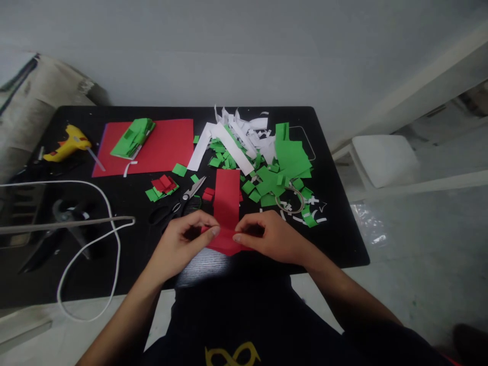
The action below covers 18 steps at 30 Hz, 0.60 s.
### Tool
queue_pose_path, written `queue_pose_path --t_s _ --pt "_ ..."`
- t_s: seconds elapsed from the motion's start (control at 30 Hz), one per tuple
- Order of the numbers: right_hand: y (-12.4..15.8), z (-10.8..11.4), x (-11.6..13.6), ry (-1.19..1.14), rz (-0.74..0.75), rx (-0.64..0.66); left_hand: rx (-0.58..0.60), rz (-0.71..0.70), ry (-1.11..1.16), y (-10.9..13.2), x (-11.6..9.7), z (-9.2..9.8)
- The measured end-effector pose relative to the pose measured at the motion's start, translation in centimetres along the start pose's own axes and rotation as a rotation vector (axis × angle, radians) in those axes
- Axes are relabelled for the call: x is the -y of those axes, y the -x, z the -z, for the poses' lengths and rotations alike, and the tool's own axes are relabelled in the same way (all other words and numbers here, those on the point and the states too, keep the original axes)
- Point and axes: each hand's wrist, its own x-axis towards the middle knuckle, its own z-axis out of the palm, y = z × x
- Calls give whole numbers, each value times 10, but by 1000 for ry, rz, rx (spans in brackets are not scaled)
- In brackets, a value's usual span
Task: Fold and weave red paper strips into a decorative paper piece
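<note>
Near the table's front edge, my left hand (pixel 192 241) and my right hand (pixel 269 235) pinch a piece of red paper (pixel 224 245) between thumbs and fingers, one hand on each side. A red paper strip (pixel 227 190) lies lengthwise on the table just beyond my fingertips; whether it joins the held piece I cannot tell. Black-handled scissors (pixel 186 195) rest beside my left hand, blades partly apart. Small red paper squares (pixel 208 193) lie by the strip, and a mixed pile of red and green squares (pixel 163 187) sits farther left.
Green paper scraps (pixel 293 157), white paper strips (pixel 236 145) and a tape ring (pixel 290 201) cover the right side. At left are a yellow glue gun (pixel 70 143), red sheets (pixel 171 145) with folded green paper (pixel 134 137), pliers (pixel 72 223) and a white cable (pixel 118 254).
</note>
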Motion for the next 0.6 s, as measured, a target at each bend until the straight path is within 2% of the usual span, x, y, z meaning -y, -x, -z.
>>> queue_pose_path --t_s 0.13,0.33,0.6 --pt "1 -2 -2 -5 2 21 93 7 -18 -3 1 -4" --pt "1 1 -2 37 -37 -20 56 0 -35 -3 -1 -5" --pt "1 4 2 26 -31 30 63 -11 -19 -5 -5 -8"
